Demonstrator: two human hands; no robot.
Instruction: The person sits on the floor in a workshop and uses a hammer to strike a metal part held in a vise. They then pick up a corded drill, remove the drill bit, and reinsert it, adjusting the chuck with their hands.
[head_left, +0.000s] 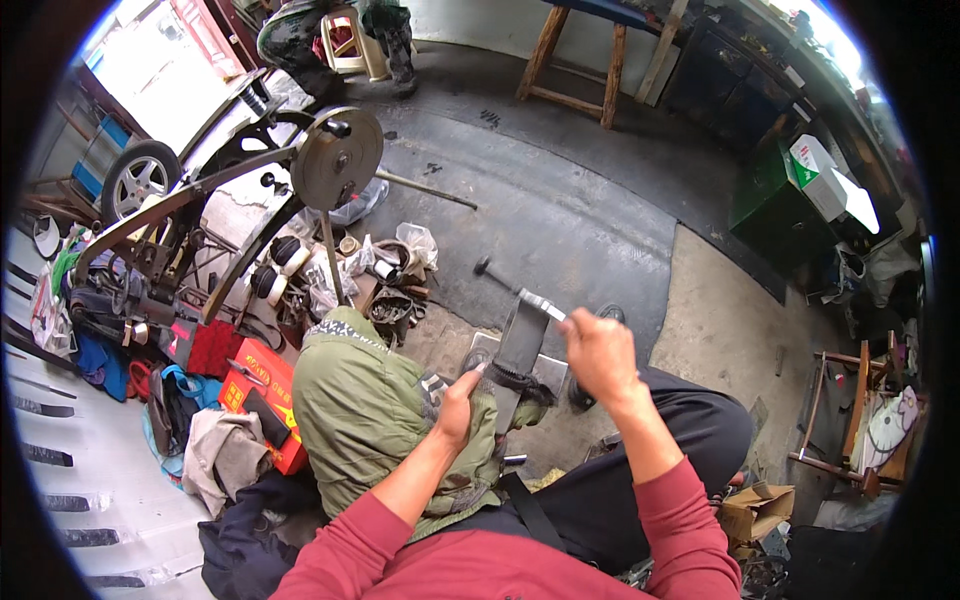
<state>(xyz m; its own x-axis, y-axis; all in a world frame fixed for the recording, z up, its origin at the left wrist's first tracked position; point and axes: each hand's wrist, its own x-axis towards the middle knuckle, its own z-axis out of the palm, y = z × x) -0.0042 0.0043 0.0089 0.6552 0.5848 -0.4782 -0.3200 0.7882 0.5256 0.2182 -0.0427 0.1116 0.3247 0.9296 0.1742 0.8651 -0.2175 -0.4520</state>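
Right hand (600,358): fingers curled closed around the grip of a hammer-like tool (535,301). The tool points away and to the left, its small dark head over the floor mat (580,215), its shaft bright metal near the grip.

Left hand (455,415): thumb extended, tip at the near-left end of a dark strip (518,381) with a toothed-looking edge. Fingers mostly hidden under the hand; cannot tell whether they pinch the strip or only steady it.

Position of strip: across a dark flat block (522,338), in front of the person, between the green cloth (350,410) on the left and the dark trouser leg (690,415) on the right. Its right end looks ragged or bunched; material not resolved.

Handling estimates:
- Strip: probably light and flexible, liable to skid on the smooth block. Best hold: flat at the left end, thumb on top, fingertips away from the middle.
- Tool: likely stiff and head-heavy, the metal shaft possibly slippery. Best hold: well back on the grip, where the right hand is.
- Block: looks rigid and heavy; whether it is fixed cannot be told.
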